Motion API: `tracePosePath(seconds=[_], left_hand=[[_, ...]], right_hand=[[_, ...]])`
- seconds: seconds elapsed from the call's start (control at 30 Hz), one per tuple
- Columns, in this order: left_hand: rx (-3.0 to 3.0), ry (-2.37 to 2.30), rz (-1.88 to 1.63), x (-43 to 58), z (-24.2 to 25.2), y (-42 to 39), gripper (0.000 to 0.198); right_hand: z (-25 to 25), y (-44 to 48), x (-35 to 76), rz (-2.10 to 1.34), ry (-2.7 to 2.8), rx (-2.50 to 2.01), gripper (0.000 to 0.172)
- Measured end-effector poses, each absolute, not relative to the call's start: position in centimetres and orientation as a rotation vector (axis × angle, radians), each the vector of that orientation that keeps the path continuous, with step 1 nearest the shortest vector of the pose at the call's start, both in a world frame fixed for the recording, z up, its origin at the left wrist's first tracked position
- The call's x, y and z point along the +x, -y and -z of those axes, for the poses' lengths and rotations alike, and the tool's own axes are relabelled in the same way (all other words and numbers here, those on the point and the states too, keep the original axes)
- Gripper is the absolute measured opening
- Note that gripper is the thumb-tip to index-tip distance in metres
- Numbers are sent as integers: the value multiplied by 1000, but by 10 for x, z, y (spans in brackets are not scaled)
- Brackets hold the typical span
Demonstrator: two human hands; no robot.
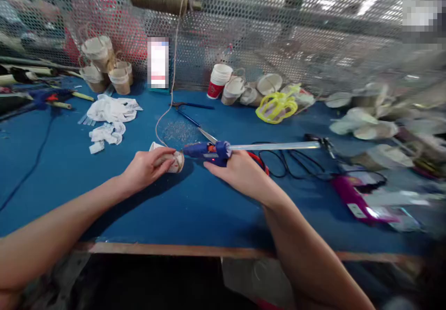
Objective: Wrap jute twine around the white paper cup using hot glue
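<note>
- Head view: the left hand [148,168] has its grip closed around a small paper cup [177,161], which lies on its side mid-way along the blue counter [174,208].
- The right hand [244,173] has its grip clamped on a blue glue gun [209,151], with the nozzle at the cup.
- The cup looks light, thin and easily crushed. It is best held gently round its body, away from the nozzle, which is likely hot.
- Twine [173,68] trails from the cup up towards the mesh. Scissors [195,122] lie just behind, and a black cable [296,168] is beside the right hand.
</note>
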State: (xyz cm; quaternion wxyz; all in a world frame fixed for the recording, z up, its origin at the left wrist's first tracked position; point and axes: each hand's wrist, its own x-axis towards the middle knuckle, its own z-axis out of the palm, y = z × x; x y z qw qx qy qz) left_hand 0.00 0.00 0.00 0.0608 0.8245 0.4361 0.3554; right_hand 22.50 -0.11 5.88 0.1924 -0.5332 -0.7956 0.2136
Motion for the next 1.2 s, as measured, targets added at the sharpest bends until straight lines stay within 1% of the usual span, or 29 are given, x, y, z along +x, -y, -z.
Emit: tracePosePath(seconds=[0.23,0.43,0.67,0.9,1.1,1.2], left_hand=[[2452,-1278,-1082,-1,-1,3,28],[2455,-1278,-1110,-2,-1,2,26],[2454,-1263,-1098,-2,-2,2,27],[2444,-1297,-1091,-3,-1,1,27],[2366,-1334,-1076,-4,-2,1,28],[2358,-1354,-1071,-3,-2,1,28]], right_hand=[[-63,3,225,-626,2211,-1494,17],[-59,0,222,-627,2220,-1436,16],[-61,3,225,-616,2204,-1513,15],[-58,1,223,-626,2204,-1457,13],[-66,9,225,-668,2208,-1536,19],[-67,11,226,-651,2219,-1550,19]])
